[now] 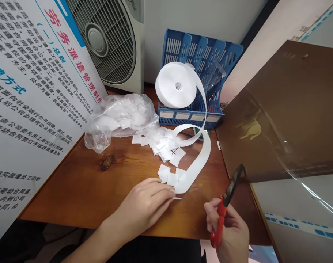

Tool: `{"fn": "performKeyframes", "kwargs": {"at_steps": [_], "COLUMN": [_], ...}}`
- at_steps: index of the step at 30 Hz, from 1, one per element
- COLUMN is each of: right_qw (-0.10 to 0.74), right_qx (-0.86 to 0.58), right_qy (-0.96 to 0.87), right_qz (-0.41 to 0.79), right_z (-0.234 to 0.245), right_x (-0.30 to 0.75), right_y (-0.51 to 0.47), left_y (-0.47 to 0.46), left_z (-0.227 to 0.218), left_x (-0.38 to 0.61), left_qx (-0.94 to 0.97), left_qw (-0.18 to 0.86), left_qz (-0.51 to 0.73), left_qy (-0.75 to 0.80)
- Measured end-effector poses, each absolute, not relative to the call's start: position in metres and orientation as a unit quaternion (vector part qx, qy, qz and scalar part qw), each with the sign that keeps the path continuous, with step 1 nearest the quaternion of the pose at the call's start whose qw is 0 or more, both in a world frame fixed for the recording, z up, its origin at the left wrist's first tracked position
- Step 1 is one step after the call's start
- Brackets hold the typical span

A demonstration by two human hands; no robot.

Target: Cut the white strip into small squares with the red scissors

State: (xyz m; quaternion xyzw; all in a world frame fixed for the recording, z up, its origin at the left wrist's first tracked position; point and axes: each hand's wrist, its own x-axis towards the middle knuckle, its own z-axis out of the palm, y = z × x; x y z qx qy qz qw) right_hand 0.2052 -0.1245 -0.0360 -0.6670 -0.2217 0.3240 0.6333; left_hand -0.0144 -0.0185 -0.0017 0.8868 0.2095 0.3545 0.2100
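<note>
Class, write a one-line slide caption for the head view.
Left hand touches the white tape strip from the roll; right hand holds red-handled scissors.

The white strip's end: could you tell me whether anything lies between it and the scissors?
Nothing visible does. Only bare table separates the scissors in the right hand from the strip end at the left hand; the cut squares lie beyond it.

White tape roll (178, 86): big, upright on edge, leaning against front of blue file rack (210, 54). White strip (204, 157): unwinds from roll, loops down in front of rack, curls toward you, end at your left hand (147, 204) fingertips. Cut white squares (166, 146): loose heap in front of rack, left of strip. Scissors (223, 204): red handles, dark blades angled up toward rack, gripped in your right hand (232, 230), well in front of rack.
</note>
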Motion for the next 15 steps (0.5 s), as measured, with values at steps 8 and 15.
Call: {"fn": "performKeyframes", "kwargs": {"at_steps": [8, 15], "right_qw": [0.564, 0.348], "right_qx": [-0.722, -0.85], "right_qy": [-0.25, -0.352], "right_qz": [0.314, 0.183], "right_z": [-0.002, 0.008], "right_x": [0.206, 0.255], "right_y": [-0.099, -0.14], "left_y": [0.0, 0.01], "left_z": [0.013, 0.003], "left_x": [-0.01, -0.02], "left_qx": [0.688, 0.653], "left_qw": [0.448, 0.487], "left_qz": [0.419, 0.377], "left_qy": [0.388, 0.44]}}
